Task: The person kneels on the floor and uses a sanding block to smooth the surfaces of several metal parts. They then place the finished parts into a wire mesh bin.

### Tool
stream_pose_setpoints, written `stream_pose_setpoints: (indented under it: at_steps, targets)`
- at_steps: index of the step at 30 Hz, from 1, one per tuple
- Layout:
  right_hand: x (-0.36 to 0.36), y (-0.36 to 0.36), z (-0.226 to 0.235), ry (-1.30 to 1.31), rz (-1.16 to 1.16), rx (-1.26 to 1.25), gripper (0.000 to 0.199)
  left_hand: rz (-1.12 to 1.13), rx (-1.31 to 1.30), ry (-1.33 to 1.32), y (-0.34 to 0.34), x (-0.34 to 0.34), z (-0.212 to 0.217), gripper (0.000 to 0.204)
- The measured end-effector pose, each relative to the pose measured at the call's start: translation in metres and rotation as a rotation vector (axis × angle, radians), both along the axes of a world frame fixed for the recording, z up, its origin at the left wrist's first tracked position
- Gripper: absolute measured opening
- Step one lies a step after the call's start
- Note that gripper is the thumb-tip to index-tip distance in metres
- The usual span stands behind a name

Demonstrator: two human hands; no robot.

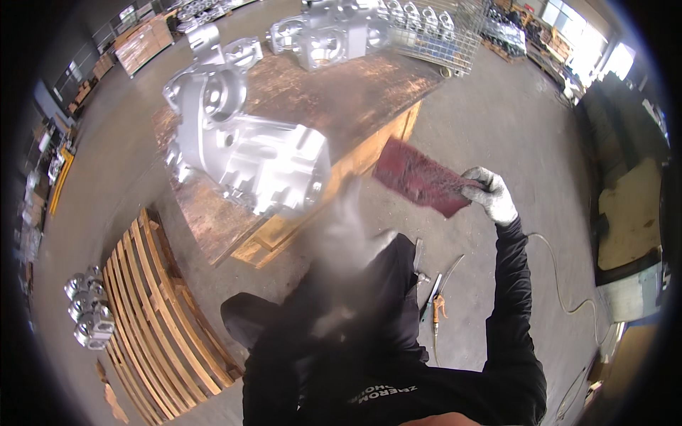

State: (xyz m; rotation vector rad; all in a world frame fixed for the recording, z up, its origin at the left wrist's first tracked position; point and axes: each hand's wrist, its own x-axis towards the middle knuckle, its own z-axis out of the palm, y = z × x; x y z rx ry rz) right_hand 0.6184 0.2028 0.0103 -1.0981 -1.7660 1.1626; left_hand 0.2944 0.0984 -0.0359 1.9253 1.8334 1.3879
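Observation:
A maroon abrasive pad is pinched at its right end by my right hand in a whitish glove, held out beyond the table's front edge. My left hand, also gloved, is smeared by motion above my lap. Its thumb stands out and its fingers stretch up toward the table, with nothing seen in them. A large silvery cast-metal housing stands on the worn wooden table just beyond my left hand; neither hand clearly touches it.
More metal castings stand at the table's far side, by a wire cage. A slatted wooden pallet and small castings are at left. On the floor by my legs lies an orange air blow gun; a thin hose runs at right.

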Motion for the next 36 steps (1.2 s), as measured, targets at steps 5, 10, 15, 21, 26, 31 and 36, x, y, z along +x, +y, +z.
stream_pose_setpoints:
  at_steps: [5,10,15,21,26,31,36]
  targets:
    - [-0.059,0.01,0.018,-0.255,0.316,0.025,0.028,-0.114,-0.361,-0.514,-0.055,-0.045,-0.043,0.089]
    - [-0.177,-0.002,-0.048,-0.052,0.427,-0.19,0.052,-0.196,-0.511,-1.028,-0.113,-0.099,-0.085,0.052]
    - [-0.233,-0.052,-0.107,0.801,0.569,-0.85,0.059,0.038,-0.246,-1.43,-0.159,-0.151,-0.12,0.029]
    - [-0.27,-0.092,-0.164,0.093,0.749,-0.465,0.062,0.213,-0.166,-0.794,-0.171,-0.168,-0.125,0.031]
    - [-0.293,-0.098,-0.177,0.063,0.652,-0.512,0.059,0.296,-0.212,-1.094,-0.164,-0.158,-0.123,0.03]
    - [-0.307,-0.099,-0.17,-0.034,0.518,-0.401,0.056,0.248,-0.111,-1.032,-0.149,-0.156,-0.159,0.029]
    - [-0.321,-0.107,-0.169,-0.107,0.287,-0.175,0.052,0.227,-0.271,-0.68,-0.151,-0.151,-0.192,0.029]
